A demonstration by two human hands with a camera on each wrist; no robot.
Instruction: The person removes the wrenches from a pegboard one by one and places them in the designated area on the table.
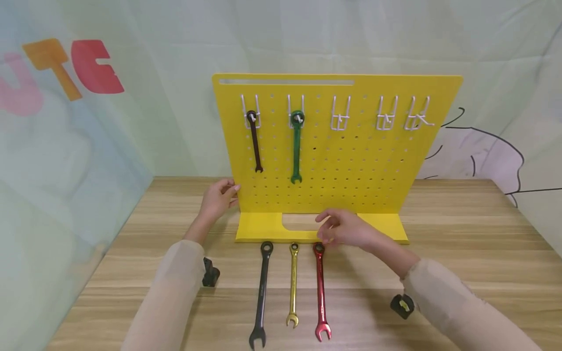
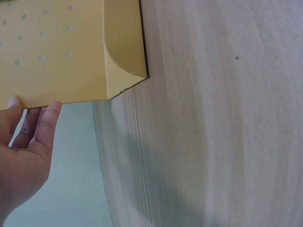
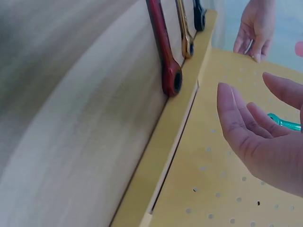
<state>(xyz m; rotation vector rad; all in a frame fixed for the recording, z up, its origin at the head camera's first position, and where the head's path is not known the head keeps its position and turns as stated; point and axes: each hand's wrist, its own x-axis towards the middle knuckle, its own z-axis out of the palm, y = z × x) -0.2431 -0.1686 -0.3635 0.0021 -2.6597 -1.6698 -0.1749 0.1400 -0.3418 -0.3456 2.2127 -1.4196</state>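
Wrenches [image 1: 293, 285] three lying, perhaps two hung [image 1: 275, 144]

Bright even light, soft shadows (wrist views blurred)

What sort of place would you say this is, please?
Probably a staged tool-sorting bench rather than a real workshop: a yellow upright pegboard with white wire hooks stands on a light wooden table, a red metal wrench lies before it, and pale draped sheeting forms the backdrop.

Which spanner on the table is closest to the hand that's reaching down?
The red spanner. Its ring end lies right under the right hand, while the yellow spanner and black spanner lie farther left.
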